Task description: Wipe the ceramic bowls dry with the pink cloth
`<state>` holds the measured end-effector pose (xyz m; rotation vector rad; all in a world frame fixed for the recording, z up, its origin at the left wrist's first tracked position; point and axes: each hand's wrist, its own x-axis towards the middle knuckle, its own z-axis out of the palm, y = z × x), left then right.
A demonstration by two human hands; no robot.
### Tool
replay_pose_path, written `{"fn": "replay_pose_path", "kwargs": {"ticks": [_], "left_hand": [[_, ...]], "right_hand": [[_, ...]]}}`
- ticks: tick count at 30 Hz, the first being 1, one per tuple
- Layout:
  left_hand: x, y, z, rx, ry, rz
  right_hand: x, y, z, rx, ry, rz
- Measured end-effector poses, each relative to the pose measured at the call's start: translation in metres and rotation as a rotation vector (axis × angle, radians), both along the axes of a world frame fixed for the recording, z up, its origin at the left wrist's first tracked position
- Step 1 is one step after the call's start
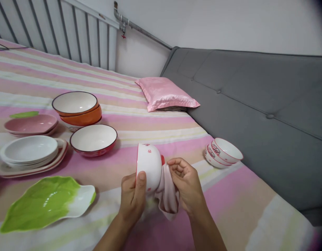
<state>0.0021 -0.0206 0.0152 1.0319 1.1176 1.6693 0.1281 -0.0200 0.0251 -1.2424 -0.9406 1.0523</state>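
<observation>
My left hand (133,197) grips a small white bowl with red markings (148,164), held on its side with the thumb over the rim. My right hand (185,184) is closed on a pale pink cloth (167,195), pressed against the bowl's outer bottom. Both hands are held above a striped pink bedsheet (229,205). Two more small white-and-red bowls (223,151) lie stacked and tilted to the right, near the headboard.
To the left lie a green leaf-shaped plate (45,202), stacked white plates on a tray (30,151), a red bowl (93,139), stacked orange bowls (77,108) and a pink dish (31,124). A pink pillow (164,92) rests by the grey headboard (255,97).
</observation>
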Motion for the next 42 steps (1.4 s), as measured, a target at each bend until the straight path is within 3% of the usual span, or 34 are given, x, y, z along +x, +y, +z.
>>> {"fn": "replay_pose_path", "kwargs": {"ticks": [9, 17, 23, 27, 32, 37, 42], "left_hand": [[0.0, -0.003, 0.0, 0.05, 0.056, -0.178], [-0.001, -0.003, -0.004, -0.01, -0.005, -0.224], [-0.003, 0.002, -0.007, -0.18, -0.14, -0.248], [-0.007, 0.011, -0.01, -0.309, -0.303, -0.195], [-0.013, 0.024, -0.003, -0.353, -0.562, -0.134], [-0.013, 0.027, 0.007, -0.371, -0.649, -0.115], [-0.01, 0.025, 0.003, -0.393, -0.644, -0.146]], "right_hand": [[0.011, 0.002, 0.009, -0.117, 0.276, 0.016], [0.019, 0.006, 0.007, -0.161, 0.392, 0.017], [0.02, 0.01, -0.001, -0.13, 0.462, 0.019], [0.024, 0.014, -0.005, -0.085, 0.502, -0.081], [0.026, 0.015, -0.001, 0.007, 0.411, -0.158], [0.02, 0.014, -0.001, 0.115, 0.273, -0.209], [0.012, 0.009, -0.004, 0.365, -0.149, -0.305]]}}
